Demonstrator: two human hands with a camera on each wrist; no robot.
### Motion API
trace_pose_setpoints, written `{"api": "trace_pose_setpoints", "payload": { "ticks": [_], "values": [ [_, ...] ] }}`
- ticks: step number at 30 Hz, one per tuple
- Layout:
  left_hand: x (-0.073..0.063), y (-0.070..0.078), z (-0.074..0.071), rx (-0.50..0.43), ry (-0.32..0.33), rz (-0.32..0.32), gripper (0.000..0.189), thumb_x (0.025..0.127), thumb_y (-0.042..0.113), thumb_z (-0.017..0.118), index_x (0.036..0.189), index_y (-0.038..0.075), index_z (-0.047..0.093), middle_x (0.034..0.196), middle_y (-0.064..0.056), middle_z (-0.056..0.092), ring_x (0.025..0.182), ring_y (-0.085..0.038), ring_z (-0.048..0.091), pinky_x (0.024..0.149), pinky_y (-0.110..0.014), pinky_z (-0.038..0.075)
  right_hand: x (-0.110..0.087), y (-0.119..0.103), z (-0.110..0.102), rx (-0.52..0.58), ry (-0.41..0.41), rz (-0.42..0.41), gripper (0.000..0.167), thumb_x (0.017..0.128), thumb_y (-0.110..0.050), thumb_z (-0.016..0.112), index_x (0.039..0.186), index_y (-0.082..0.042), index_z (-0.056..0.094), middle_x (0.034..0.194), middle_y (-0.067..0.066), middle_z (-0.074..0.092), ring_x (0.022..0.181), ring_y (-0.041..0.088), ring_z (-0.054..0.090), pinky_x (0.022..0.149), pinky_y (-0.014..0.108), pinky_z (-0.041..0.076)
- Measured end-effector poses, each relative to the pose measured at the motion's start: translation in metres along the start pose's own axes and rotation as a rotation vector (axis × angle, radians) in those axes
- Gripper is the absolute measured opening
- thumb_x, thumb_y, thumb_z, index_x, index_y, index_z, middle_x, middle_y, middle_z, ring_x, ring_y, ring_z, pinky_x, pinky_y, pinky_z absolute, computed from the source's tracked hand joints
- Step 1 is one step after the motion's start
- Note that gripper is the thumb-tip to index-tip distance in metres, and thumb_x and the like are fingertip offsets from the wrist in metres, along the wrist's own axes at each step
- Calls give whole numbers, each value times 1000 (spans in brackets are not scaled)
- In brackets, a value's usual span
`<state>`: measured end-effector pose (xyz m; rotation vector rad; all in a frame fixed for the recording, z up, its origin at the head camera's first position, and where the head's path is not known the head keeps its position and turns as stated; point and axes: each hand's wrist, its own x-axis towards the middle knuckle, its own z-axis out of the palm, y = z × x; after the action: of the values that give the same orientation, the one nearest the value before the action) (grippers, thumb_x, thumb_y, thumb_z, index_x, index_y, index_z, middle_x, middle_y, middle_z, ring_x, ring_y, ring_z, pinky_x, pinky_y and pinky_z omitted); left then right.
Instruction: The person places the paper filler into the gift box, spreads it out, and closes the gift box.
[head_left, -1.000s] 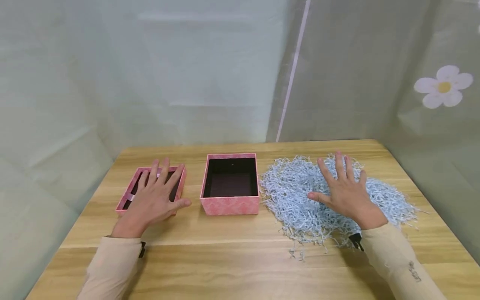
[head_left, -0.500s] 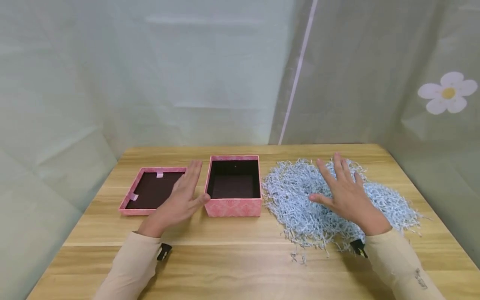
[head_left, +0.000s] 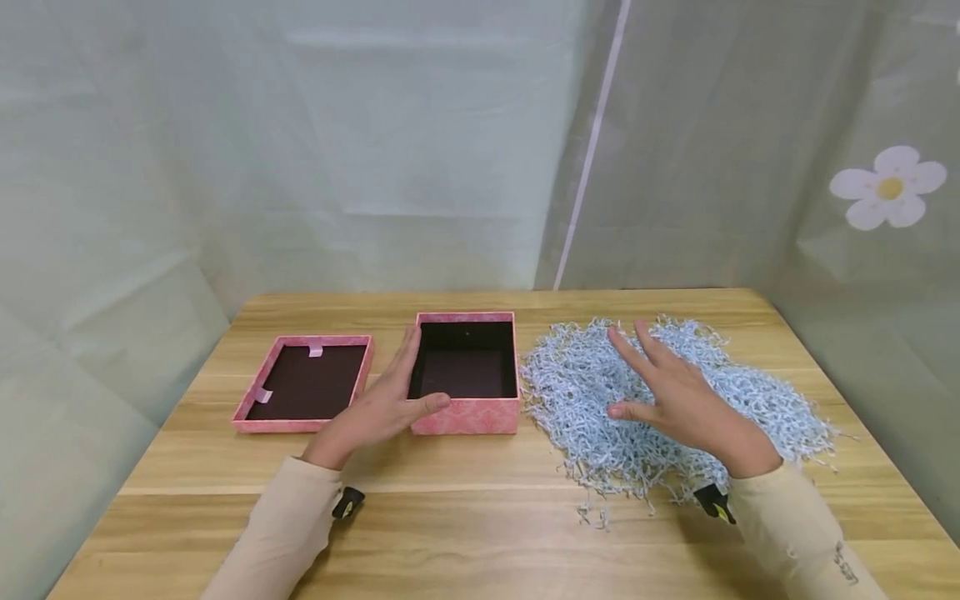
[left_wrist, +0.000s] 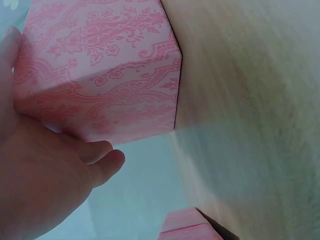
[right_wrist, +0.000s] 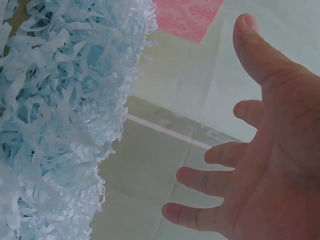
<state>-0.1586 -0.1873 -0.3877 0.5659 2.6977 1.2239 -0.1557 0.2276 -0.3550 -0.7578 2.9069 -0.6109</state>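
Observation:
A pink patterned box with a black inside stands uncovered at the middle of the table. My left hand is at its left side, fingers straight and thumb pointing across the near face. In the left wrist view the hand lies close along the box's patterned wall; whether it touches cannot be told. To the right spreads a heap of light-blue shredded paper. My right hand hovers over it with fingers spread and nothing held. The right wrist view shows that palm apart from the paper shreds.
The pink box lid lies inside-up on the left of the wooden table, with two small pale ribbon tabs. A few loose shreds lie in front of the heap. Hanging cloth closes off the back and sides.
My left hand has moved right, from above the lid to the box's left side. The right hand has shifted slightly left and turned a little over the paper.

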Motion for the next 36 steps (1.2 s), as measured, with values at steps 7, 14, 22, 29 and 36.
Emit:
{"api": "trace_pose_setpoints", "payload": {
  "ticks": [7, 14, 22, 29, 36],
  "values": [
    [1, -3, 2, -37, 0, -7, 112, 95, 41, 72, 160, 24, -18, 167, -5, -15, 152, -32, -2, 116, -63, 14, 0, 0, 1, -6, -10, -9, 101, 89, -54, 69, 164, -29, 7, 166, 18, -7, 147, 51, 8, 106, 78, 11],
    [0, -5, 4, -74, 8, 3, 116, 92, 44, 74, 160, 25, -18, 168, -5, -14, 152, -35, 3, 115, -64, 15, 0, -1, 4, -29, -13, -30, 97, 88, -36, 78, 164, -26, 18, 167, 18, 2, 148, 50, 10, 106, 78, 14],
    [-1, -8, 4, -72, 21, 3, 115, 92, 49, 72, 160, 28, -17, 168, -4, -12, 152, -36, 4, 113, -68, 14, 3, 3, 6, -45, -27, -84, 94, 84, -32, 81, 162, -26, 29, 166, 20, 6, 146, 53, 13, 103, 80, 18],
    [-1, -11, 4, -54, 13, -17, 111, 93, 53, 68, 161, 29, -16, 168, -1, -10, 152, -34, 4, 114, -66, 15, 3, 6, 13, -65, -112, 13, 108, 78, -27, 86, 163, -30, 20, 167, 18, 0, 146, 55, 5, 102, 81, 13],
    [-2, -11, 3, -51, 2, -35, 110, 93, 55, 67, 160, 32, -17, 168, 1, -11, 152, -33, 5, 113, -67, 15, 14, 1, 37, -169, -174, 24, 123, 67, -35, 93, 164, -25, 17, 165, 24, 3, 146, 54, 5, 102, 81, 14]
  ]
}}
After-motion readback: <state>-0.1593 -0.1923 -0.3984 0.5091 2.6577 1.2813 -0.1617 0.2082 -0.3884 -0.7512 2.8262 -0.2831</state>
